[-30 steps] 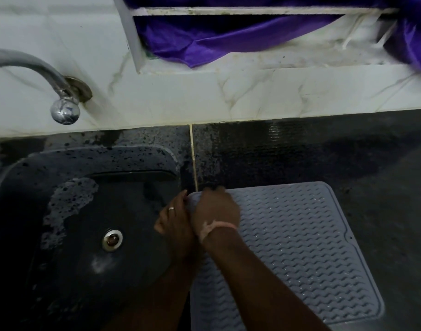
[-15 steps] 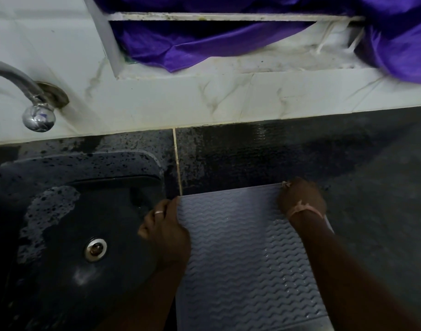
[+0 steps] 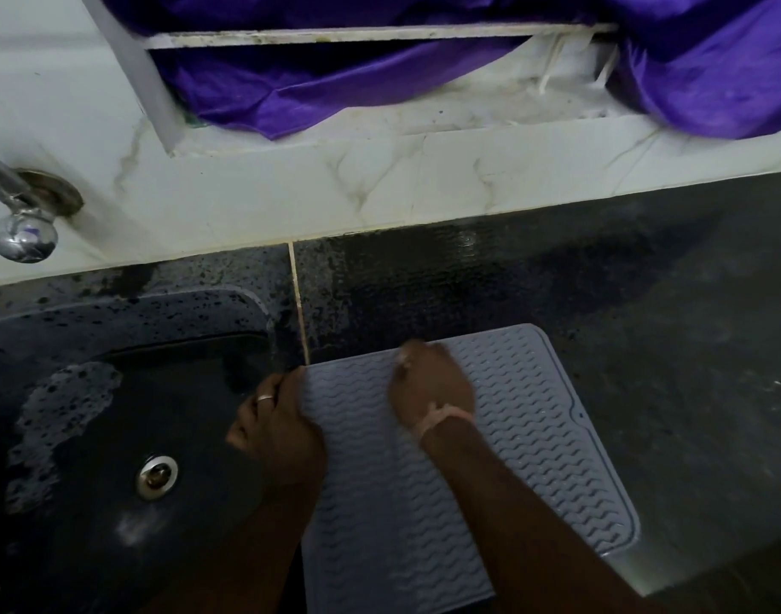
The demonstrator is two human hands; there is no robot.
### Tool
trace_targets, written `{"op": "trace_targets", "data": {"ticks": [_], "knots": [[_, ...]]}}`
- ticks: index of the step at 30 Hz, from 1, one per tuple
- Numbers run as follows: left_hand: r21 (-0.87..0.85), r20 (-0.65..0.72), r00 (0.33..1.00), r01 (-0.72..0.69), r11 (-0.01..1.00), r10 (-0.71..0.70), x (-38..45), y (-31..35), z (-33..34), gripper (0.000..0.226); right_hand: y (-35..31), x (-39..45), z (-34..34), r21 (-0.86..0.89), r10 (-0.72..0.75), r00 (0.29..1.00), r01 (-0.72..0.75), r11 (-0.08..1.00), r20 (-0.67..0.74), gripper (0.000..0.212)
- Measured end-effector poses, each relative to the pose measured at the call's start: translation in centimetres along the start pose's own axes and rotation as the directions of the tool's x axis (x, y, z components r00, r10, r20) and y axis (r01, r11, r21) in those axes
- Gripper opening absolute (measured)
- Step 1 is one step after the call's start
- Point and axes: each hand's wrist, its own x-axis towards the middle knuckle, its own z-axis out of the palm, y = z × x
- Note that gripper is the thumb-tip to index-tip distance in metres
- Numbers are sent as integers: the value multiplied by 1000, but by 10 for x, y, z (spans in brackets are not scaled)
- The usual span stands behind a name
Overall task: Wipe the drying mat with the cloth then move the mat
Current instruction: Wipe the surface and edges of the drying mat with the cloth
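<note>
The grey drying mat (image 3: 535, 436), ribbed with a wavy pattern, lies flat on the dark counter (image 3: 667, 330) just right of the sink. My left hand (image 3: 278, 427) grips the mat's left edge near its far left corner. My right hand (image 3: 428, 387) is curled, knuckles up, and presses down on the mat near the middle of its far edge. It is motion-blurred. A small pale scrap of the cloth (image 3: 402, 357) shows at its fingertips, and the hand hides the rest of the cloth.
A black sink (image 3: 256, 312) with a metal drain (image 3: 157, 476) lies to the left, and a chrome tap (image 3: 21, 234) juts out above it. White marble wall behind. Purple fabric (image 3: 335, 90) hangs over the ledge. The counter behind the mat looks wet.
My right hand swept from the mat's far left corner to its far right corner, then back to the middle of the far edge. My left hand kept its grip on the left edge.
</note>
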Motion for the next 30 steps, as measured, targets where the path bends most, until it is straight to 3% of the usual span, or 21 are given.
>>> {"op": "trace_targets", "data": {"ticks": [3,5,9,17,24,27,30], "knots": [[-31,-40,999,-35,999,34,0,-2,2,48,76,32,-44,-42,260,955,-268,963,-143,31],[-82,-70,998,-4,997,-2,-2,1,2,51,111,43,-60,-94,358,918,-377,922,-172,32],[-210,-118,980,132,969,-159,-1,6,1,33,109,42,-49,-79,326,936,-338,938,-134,30],[-210,-83,984,140,968,-160,-2,7,-1,32,16,-1,4,14,103,992,-102,995,-68,22],[-110,-39,983,177,978,-182,-1,9,-5,35,-27,-13,26,86,-102,993,97,992,62,22],[-81,-19,984,176,981,-178,3,5,-1,37,15,5,-1,166,-8,1000,6,986,7,21],[-74,-101,985,133,988,-140,2,6,5,30,84,23,-38,145,244,961,-225,963,-127,27]]}}
